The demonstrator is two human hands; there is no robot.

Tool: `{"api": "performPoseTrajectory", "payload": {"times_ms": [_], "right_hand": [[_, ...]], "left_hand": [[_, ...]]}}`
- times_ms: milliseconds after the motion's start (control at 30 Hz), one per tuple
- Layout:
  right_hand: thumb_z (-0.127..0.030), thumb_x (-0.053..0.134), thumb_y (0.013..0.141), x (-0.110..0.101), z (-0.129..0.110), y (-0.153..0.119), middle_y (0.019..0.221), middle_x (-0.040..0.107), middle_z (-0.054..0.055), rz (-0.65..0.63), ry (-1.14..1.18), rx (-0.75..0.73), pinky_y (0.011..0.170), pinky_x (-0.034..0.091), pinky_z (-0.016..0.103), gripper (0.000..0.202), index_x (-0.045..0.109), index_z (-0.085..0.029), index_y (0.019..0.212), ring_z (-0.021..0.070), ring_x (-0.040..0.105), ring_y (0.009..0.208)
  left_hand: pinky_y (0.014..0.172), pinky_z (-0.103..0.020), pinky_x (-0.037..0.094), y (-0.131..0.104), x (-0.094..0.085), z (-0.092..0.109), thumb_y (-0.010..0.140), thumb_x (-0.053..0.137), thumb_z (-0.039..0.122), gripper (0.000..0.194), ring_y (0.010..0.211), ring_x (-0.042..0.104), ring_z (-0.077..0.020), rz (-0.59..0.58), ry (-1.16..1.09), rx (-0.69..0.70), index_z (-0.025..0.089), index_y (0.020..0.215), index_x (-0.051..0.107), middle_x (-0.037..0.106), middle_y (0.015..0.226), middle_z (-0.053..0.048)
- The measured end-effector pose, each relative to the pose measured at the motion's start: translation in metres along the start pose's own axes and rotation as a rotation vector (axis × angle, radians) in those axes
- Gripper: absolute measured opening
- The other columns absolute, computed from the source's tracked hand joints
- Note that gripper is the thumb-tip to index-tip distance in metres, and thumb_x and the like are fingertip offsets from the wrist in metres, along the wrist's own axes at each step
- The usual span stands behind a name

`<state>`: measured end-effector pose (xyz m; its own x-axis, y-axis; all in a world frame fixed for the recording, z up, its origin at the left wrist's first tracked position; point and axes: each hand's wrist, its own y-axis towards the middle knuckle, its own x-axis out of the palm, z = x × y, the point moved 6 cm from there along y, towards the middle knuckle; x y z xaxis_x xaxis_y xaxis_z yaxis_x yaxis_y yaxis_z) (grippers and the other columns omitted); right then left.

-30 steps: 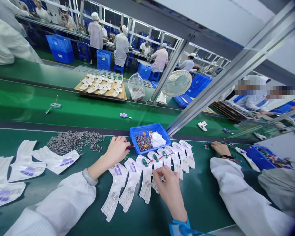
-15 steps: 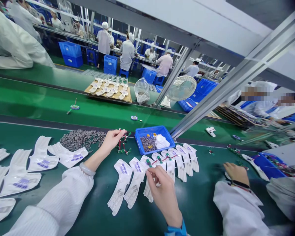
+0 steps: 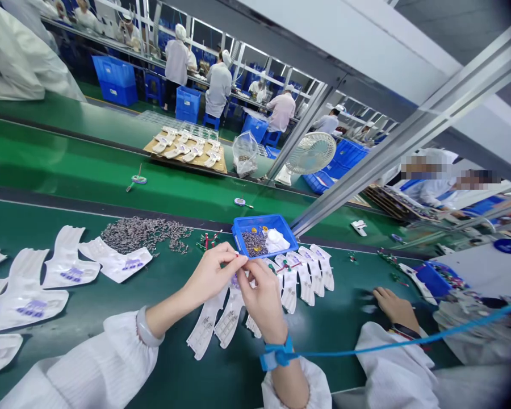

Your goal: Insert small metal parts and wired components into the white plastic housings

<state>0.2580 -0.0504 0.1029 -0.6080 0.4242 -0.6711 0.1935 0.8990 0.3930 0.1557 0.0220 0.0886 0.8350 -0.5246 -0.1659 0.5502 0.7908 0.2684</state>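
Note:
My left hand [image 3: 213, 272] and my right hand [image 3: 262, 298] meet fingertip to fingertip over a row of white curved plastic shells [image 3: 204, 329]. Both are closed in a pinch. A small wired part [image 3: 237, 254] with a red bit shows at the left fingertips; most of it is hidden by the fingers. Small green circuit boards with red wires [image 3: 284, 264] lie across shells in the row. More wired boards [image 3: 208, 241] sit in a little pile just behind my left hand. A blue strap with a cord circles my right wrist.
A blue tray [image 3: 237, 233] of screws and a white cloth stands behind my hands. Loose screws [image 3: 140, 233] are heaped on the left, near larger white shells [image 3: 70, 255]. A co-worker's hand [image 3: 394, 307] rests at the right. A metal post [image 3: 323, 210] rises beyond the tray.
My left hand has come away from the pile of wired boards, toward me and right. My right hand has moved up and left from the shells to meet it.

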Motion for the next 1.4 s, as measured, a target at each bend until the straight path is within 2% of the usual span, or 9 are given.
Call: {"api": "performPoseTrajectory", "payload": {"times_ms": [167, 267, 367, 533, 633, 800, 1100, 1400], "right_hand": [[-0.020, 0.047, 0.092, -0.011, 0.010, -0.014, 0.067, 0.055, 0.001, -0.026, -0.050, 0.041, 0.059, 0.041, 0.027, 0.026, 0.057, -0.020, 0.068, 0.0142, 0.051, 0.062], [-0.019, 0.049, 0.090, -0.010, 0.027, -0.021, 0.064, 0.056, 0.000, -0.021, -0.075, 0.091, 0.056, 0.039, 0.026, 0.023, 0.057, -0.020, 0.068, 0.0137, 0.051, 0.058], [-0.022, 0.050, 0.090, -0.004, 0.046, -0.029, 0.064, 0.058, 0.000, -0.007, -0.063, 0.170, 0.055, 0.039, 0.026, 0.019, 0.060, -0.020, 0.073, 0.0140, 0.052, 0.056], [-0.022, 0.049, 0.090, 0.011, 0.057, -0.038, 0.071, 0.060, 0.002, 0.030, -0.233, 0.145, 0.061, 0.039, 0.029, 0.021, 0.052, -0.021, 0.070, 0.0165, 0.055, 0.065], [-0.020, 0.050, 0.091, 0.016, 0.055, -0.040, 0.071, 0.059, 0.001, 0.046, -0.340, 0.101, 0.069, 0.036, 0.031, 0.022, 0.049, -0.021, 0.069, 0.0164, 0.055, 0.067], [-0.016, 0.051, 0.090, 0.020, 0.053, -0.042, 0.070, 0.059, 0.000, 0.028, -0.395, 0.074, 0.073, 0.031, 0.032, 0.023, 0.048, -0.020, 0.067, 0.0172, 0.055, 0.074], [-0.015, 0.053, 0.090, 0.025, 0.055, -0.043, 0.070, 0.058, -0.001, 0.008, -0.406, 0.078, 0.074, 0.028, 0.031, 0.023, 0.049, -0.020, 0.068, 0.0168, 0.054, 0.074], [-0.015, 0.051, 0.089, 0.025, 0.054, -0.042, 0.070, 0.058, -0.001, 0.002, -0.415, 0.070, 0.074, 0.028, 0.031, 0.024, 0.048, -0.020, 0.067, 0.0166, 0.054, 0.072]], "left_hand": [[0.074, -0.031, 0.042, -0.006, 0.018, 0.008, 0.098, 0.051, 0.032, 0.040, 0.076, 0.056, -0.0161, -0.107, 0.126, 0.023, 0.018, 0.064, 0.067, 0.056, 0.074, -0.001], [0.083, -0.035, 0.043, -0.002, 0.018, 0.005, 0.098, 0.053, 0.032, 0.026, 0.087, 0.057, -0.0197, -0.228, 0.255, 0.075, 0.022, 0.088, 0.074, 0.064, 0.085, -0.002], [0.095, -0.041, 0.042, 0.005, 0.009, -0.012, 0.095, 0.056, 0.026, 0.024, 0.105, 0.056, -0.0236, -0.300, 0.397, 0.113, 0.023, 0.116, 0.067, 0.068, 0.109, -0.006], [0.104, -0.046, 0.040, 0.006, 0.005, -0.048, 0.085, 0.055, 0.008, 0.048, 0.124, 0.052, -0.0263, -0.408, 0.565, 0.066, 0.023, 0.131, 0.051, 0.061, 0.132, -0.009], [0.102, -0.045, 0.041, 0.002, 0.012, -0.056, 0.083, 0.055, 0.007, 0.052, 0.126, 0.052, -0.0276, -0.482, 0.594, 0.043, 0.022, 0.133, 0.047, 0.060, 0.134, -0.009], [0.100, -0.042, 0.041, 0.002, 0.019, -0.054, 0.079, 0.053, 0.004, 0.057, 0.123, 0.054, -0.0274, -0.536, 0.589, 0.067, 0.024, 0.131, 0.044, 0.064, 0.130, -0.007], [0.094, -0.039, 0.044, 0.003, 0.019, -0.046, 0.081, 0.053, 0.005, 0.052, 0.111, 0.062, -0.0282, -0.546, 0.591, 0.058, 0.021, 0.129, 0.047, 0.069, 0.120, -0.008], [0.094, -0.038, 0.044, 0.004, 0.019, -0.044, 0.081, 0.056, 0.003, 0.051, 0.112, 0.062, -0.0289, -0.555, 0.603, 0.023, 0.020, 0.128, 0.048, 0.069, 0.121, -0.009]]}}
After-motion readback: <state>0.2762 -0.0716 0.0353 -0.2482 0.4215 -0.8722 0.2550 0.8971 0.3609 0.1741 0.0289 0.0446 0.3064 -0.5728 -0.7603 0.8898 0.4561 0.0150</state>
